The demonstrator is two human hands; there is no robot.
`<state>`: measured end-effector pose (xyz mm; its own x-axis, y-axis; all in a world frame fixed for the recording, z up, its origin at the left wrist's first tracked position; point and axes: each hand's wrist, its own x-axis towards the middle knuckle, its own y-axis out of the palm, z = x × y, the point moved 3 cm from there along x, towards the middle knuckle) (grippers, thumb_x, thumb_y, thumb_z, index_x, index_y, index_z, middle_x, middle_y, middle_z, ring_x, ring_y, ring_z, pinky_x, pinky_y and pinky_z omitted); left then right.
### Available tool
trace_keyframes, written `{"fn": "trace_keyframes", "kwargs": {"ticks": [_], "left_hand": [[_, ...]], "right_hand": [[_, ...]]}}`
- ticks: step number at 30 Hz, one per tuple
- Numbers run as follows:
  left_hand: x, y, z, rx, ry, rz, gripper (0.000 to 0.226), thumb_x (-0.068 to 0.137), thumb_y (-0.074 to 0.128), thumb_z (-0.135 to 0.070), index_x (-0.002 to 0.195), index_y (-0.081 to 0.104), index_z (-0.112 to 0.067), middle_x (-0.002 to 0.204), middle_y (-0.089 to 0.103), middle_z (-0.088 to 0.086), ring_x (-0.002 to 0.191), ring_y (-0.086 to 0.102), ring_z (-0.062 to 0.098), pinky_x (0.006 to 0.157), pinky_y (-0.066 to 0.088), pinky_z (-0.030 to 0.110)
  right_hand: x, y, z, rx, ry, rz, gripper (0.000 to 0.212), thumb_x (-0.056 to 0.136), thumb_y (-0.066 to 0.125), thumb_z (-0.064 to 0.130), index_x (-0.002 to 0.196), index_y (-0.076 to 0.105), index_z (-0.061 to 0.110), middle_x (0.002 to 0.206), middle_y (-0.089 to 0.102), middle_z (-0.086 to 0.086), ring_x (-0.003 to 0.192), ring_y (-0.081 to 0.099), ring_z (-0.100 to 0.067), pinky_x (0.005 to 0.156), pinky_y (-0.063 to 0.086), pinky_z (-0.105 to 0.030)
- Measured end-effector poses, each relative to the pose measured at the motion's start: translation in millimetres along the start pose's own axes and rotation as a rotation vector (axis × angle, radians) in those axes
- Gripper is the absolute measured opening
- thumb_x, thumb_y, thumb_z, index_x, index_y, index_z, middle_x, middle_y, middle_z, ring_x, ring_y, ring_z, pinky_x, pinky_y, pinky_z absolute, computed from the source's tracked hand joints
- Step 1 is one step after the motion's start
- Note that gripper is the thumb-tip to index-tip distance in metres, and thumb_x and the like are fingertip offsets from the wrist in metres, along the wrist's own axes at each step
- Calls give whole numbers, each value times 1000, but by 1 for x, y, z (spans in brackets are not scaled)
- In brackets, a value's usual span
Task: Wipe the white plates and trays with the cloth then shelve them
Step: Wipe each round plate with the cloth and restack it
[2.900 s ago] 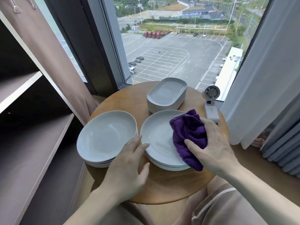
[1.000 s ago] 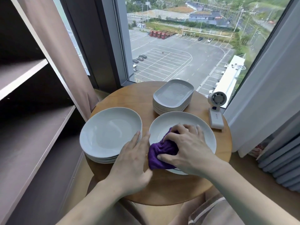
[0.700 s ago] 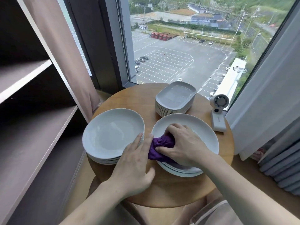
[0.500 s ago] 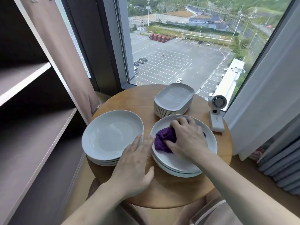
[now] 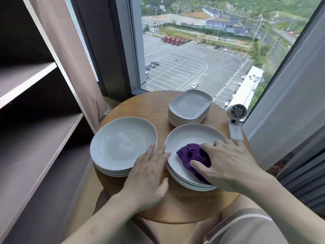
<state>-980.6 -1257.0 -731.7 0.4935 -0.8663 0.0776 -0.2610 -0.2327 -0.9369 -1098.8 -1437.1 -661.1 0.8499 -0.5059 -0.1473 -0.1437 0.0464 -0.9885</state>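
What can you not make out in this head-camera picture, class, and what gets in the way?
- Part of the purple cloth: under the right hand.
- Near rim of the right plate stack: behind both hands.
- Writing on the small fan: too small.
- Upper shelves: cut off by the left edge.

A round wooden table (image 5: 133, 110) stands by a daylit window (image 5: 202, 50), dark shelves (image 5: 35, 131) left.

Bare forearms; beige shorts (image 5: 246, 228) with a pale trim stripe.
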Motion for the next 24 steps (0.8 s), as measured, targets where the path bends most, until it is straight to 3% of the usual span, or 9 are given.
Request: {"fn": "trace_keyframes", "kwargs": {"ticks": [3,5,8,12,18,24], "left_hand": [[-2,0,1,-5,-3,9,72,94,48,-43,159,18,-34,170,0,-15,155,-14,10,125,3,32],[-2,-1,1,-8,-4,8,72,94,48,-43,159,17,-35,170,-1,-15,155,-15,9,124,0,30],[0,-2,-1,-19,1,6,73,95,49,-41,160,17,-34,170,0,-16,155,-15,9,125,1,30],[-1,-4,-1,-21,2,8,75,95,50,-41,161,14,-34,170,-1,-16,155,-15,9,126,2,30],[-2,-4,-1,-30,16,-3,80,95,50,-41,161,5,-37,169,-3,-20,155,-15,9,126,2,29],[-1,-3,0,22,10,-16,65,95,49,-37,155,25,-37,170,3,-16,156,-9,12,127,9,32]], "right_hand": [[-9,-8,-2,115,-108,-8,73,78,23,82,130,51,41,105,62,11,102,57,-17,89,46,-37],[-9,-5,-1,120,-189,-36,73,80,30,81,140,45,43,115,57,14,114,50,-15,99,39,-35],[-1,5,3,218,-271,-88,63,83,46,72,136,46,39,138,40,12,133,33,-15,114,25,-32],[15,26,19,537,-337,-41,57,82,64,49,131,42,29,133,45,15,124,42,-10,101,30,-14],[47,34,33,513,-339,-151,70,79,68,49,143,45,31,147,46,14,135,41,-11,112,34,-28],[69,34,24,305,-186,-188,75,80,61,63,145,41,34,143,47,7,135,40,-22,113,35,-40]]}}
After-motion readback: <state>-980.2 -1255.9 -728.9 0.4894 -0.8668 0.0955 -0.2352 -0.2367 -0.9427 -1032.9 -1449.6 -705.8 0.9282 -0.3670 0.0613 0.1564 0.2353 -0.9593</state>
